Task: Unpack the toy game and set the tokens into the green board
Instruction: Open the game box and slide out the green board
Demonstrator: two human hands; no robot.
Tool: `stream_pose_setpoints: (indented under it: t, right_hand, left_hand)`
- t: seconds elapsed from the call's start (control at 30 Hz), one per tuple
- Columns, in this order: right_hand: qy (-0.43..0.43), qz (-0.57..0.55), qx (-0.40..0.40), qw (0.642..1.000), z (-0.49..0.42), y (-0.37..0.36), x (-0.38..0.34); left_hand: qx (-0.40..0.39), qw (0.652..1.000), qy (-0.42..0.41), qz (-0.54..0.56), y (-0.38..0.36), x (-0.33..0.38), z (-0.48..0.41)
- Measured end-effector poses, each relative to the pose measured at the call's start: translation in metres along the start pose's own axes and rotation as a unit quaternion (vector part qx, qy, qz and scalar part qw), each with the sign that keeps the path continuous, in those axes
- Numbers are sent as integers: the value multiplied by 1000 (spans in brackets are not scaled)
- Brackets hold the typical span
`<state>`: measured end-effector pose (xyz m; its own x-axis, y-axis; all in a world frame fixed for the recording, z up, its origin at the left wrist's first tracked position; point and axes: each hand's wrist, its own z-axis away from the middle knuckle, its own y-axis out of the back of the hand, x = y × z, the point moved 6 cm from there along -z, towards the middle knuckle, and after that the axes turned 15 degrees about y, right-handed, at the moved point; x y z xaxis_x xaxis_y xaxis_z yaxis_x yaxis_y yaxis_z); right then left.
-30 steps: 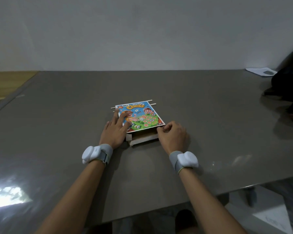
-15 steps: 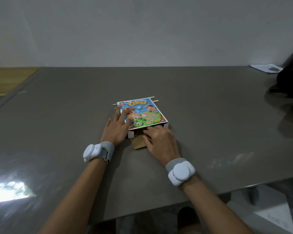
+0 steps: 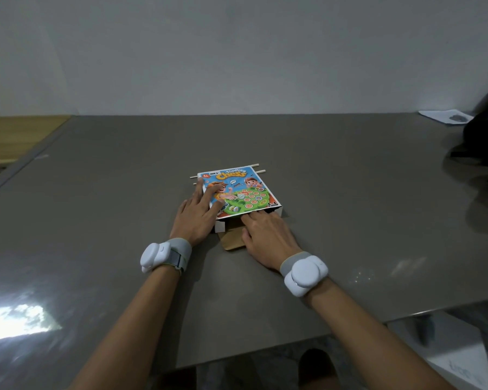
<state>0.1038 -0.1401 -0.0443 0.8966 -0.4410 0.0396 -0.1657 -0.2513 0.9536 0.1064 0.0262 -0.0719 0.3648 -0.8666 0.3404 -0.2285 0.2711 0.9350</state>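
We have the game box (image 3: 238, 190) flat on the grey surface (image 3: 350, 192), centre frame, near end open. Our left hand (image 3: 195, 218) presses its left side, fingers straight, released. Our right hand (image 3: 268, 237) lies on the brown flap (image 3: 233, 241) just below, fingers stretched to the opening, grasping nothing. Two thin sticks (image 3: 255, 165) peek out above the box.

A colourful toy game box (image 3: 238, 192) titled "Flipping Chess" lies flat, printed face up, near the middle of a grey table (image 3: 350, 220). Its near end is open, with a brown cardboard flap (image 3: 233, 240) folded out onto the tabletop.
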Motion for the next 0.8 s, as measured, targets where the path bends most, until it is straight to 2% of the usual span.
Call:
stream_pose_setpoints:
  t: [0.3,0.5,0.8]
  right_hand:
    - [-5,47,1,999,1,9,-6]
    - [27,10,0,1000,19,15,-1]
    - [0,-10,48,999,30,26,2]
  left_hand:
    - [16,999,-29,-10,2,2,3]
    - [-8,1000,-4,26,1,1,4]
    - [-11,999,-8,31,3,1,9]
